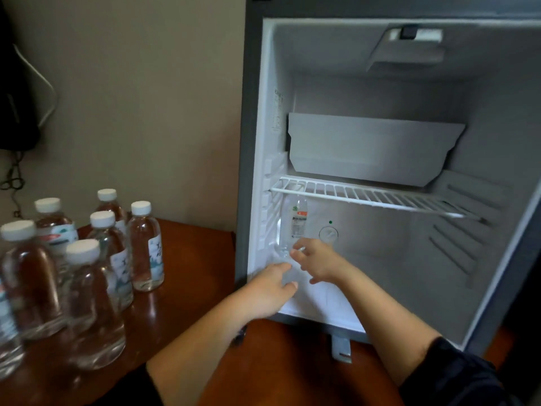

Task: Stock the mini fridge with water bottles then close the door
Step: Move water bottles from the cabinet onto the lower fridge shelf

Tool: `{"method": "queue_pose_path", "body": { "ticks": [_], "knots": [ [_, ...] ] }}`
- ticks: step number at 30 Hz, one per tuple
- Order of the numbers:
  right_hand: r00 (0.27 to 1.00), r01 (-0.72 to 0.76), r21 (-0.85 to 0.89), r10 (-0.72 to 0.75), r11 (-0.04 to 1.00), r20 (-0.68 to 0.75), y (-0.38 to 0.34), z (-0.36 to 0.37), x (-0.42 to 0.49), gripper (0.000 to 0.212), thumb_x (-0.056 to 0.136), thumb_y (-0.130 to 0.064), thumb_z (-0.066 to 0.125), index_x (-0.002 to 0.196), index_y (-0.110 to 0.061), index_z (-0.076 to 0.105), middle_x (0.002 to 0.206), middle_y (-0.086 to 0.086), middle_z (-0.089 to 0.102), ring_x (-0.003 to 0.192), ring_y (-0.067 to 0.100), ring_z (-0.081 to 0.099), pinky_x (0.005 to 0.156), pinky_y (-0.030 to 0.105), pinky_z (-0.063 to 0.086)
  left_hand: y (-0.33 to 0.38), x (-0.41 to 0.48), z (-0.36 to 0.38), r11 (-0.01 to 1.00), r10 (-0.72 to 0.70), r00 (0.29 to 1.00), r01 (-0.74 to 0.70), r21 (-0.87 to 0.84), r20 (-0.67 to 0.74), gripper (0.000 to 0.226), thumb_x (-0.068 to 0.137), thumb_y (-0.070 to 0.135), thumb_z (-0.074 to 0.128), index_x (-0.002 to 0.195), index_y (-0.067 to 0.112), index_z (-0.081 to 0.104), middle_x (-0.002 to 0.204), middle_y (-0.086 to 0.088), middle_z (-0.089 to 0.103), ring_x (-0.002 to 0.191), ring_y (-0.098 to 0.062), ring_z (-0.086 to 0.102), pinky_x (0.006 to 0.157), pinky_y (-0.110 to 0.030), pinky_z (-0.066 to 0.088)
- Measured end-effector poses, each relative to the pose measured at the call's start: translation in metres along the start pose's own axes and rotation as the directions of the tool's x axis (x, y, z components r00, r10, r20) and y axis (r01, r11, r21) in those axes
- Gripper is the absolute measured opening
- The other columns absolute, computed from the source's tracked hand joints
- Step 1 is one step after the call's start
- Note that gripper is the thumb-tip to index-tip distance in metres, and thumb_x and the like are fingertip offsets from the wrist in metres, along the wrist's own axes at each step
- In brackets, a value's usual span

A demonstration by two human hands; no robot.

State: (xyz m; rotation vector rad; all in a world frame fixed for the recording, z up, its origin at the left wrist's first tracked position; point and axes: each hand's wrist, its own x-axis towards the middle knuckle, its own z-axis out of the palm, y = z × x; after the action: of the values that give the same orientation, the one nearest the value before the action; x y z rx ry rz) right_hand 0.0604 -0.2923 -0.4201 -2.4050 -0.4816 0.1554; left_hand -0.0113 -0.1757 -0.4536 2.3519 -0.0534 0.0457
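White fridge (497,136): bottle (296,227) at left wall, right side open.

Six capped bottles (145,247) outside; one bottle (296,222) inside.

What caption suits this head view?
Left hand and right hand reach a water bottle under the wire shelf in an open mini fridge; more bottles wait outside.

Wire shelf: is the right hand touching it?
Apart. Head view shows the right hand well below the wire shelf, bare back wall visible between.
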Motion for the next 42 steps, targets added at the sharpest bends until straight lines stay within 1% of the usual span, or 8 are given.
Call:
{"method": "queue_pose_path", "body": {
  "ticks": [7,13,16,19,25,28,36,42],
  "knots": [
    [0.96,0.185,-0.127,-0.152,0.975,0.233,-0.046,0.01,-0.069,0.033,0.098,-0.028,0.045,0.126,-0.011,0.051,0.122,0.013,0.059,0.104,0.028,0.064,0.082,0.041,0.057,-0.011,-0.1,-0.036,1.0,0.021,0.999,-0.021,0.002,0.028,0.048,0.095,0.032,0.047,0.141,0.02,0.038,0.146,0.0,0.041,0.131,-0.01,0.042,0.094,-0.016,0.037],
    [0.89,0.371,-0.088,-0.327,0.924,0.319,-0.096,0.042,-0.098,0.025,0.096,-0.024,0.05,0.115,-0.008,0.057,0.103,0.014,0.062,0.084,0.024,0.064,0.065,0.026,0.05,-0.044,-0.171,-0.065,0.992,-0.027,0.994,0.04,0.124,-0.104,0.047,0.092,0.037,0.052,0.137,0.026,0.041,0.138,0.007,0.047,0.125,-0.007,0.046,0.095,-0.019,0.039],
    [0.858,0.434,-0.074,-0.388,0.898,0.336,-0.122,0.063,-0.098,0.023,0.094,-0.026,0.054,0.11,-0.011,0.059,0.103,0.013,0.065,0.083,0.023,0.066,0.071,0.027,0.048,-0.07,-0.196,-0.083,0.983,-0.069,0.984,0.095,0.156,-0.165,0.042,0.09,0.036,0.055,0.129,0.023,0.049,0.127,0.008,0.053,0.117,-0.009,0.051,0.092,-0.02,0.044],
    [0.833,0.494,-0.077,-0.447,0.866,0.327,-0.146,0.086,-0.093,0.028,0.092,-0.028,0.057,0.115,-0.012,0.058,0.11,0.013,0.066,0.091,0.022,0.064,0.085,0.034,0.05,-0.094,-0.215,-0.097,0.969,-0.089,0.966,0.14,0.202,-0.243,0.032,0.088,0.034,0.058,0.116,0.018,0.056,0.116,0.006,0.057,0.108,-0.012,0.054,0.095,-0.032,0.046],
    [0.828,0.547,-0.084,-0.523,0.833,0.203,-0.182,0.12,-0.08,0.058,0.094,-0.029,0.055,0.145,-0.018,0.029,0.142,0.011,0.047,0.127,0.028,0.047,0.104,0.037,0.039,-0.128,-0.225,-0.109,0.971,-0.214,0.923,0.237,0.034,-0.32,0.048,0.088,0.035,0.059,0.13,0.018,0.045,0.119,0.009,0.053,0.104,-0.007,0.054,0.086,-0.022,0.046],
    [0.816,0.57,-0.061,-0.554,0.82,0.165,-0.194,0.133,-0.069,0.055,0.096,-0.027,0.05,0.146,-0.021,0.028,0.14,0.01,0.048,0.122,0.028,0.051,0.102,0.038,0.041,-0.134,-0.216,-0.11,0.969,-0.243,0.91,0.215,-0.119,-0.337,0.044,0.089,0.025,0.06,0.129,0.019,0.043,0.111,0.011,0.053,0.09,0.003,0.051,0.078,-0.015,0.046],
    [0.797,0.599,0.029,-0.6,0.8,0.076,-0.207,0.158,-0.054,0.035,0.093,-0.028,0.055,0.126,-0.017,0.046,0.115,0.008,0.063,0.105,0.025,0.061,0.094,0.041,0.049,-0.161,-0.172,-0.108,0.929,-0.28,0.878,0.147,-0.339,-0.387,0.064,0.081,0.034,0.068,0.134,0.025,0.033,0.126,0.005,0.053,0.114,-0.015,0.054,0.097,-0.036,0.047],
    [0.774,0.623,0.102,-0.63,0.775,0.055,-0.195,0.156,-0.051,0.022,0.093,-0.028,0.055,0.112,-0.019,0.048,0.104,0.002,0.063,0.096,0.019,0.06,0.09,0.043,0.051,-0.177,-0.16,-0.085,0.929,-0.289,0.817,0.113,-0.353,-0.499,0.054,0.078,0.025,0.072,0.12,0.032,0.038,0.111,0.015,0.056,0.101,-0.009,0.058,0.08,-0.025,0.051]
  ]
}}
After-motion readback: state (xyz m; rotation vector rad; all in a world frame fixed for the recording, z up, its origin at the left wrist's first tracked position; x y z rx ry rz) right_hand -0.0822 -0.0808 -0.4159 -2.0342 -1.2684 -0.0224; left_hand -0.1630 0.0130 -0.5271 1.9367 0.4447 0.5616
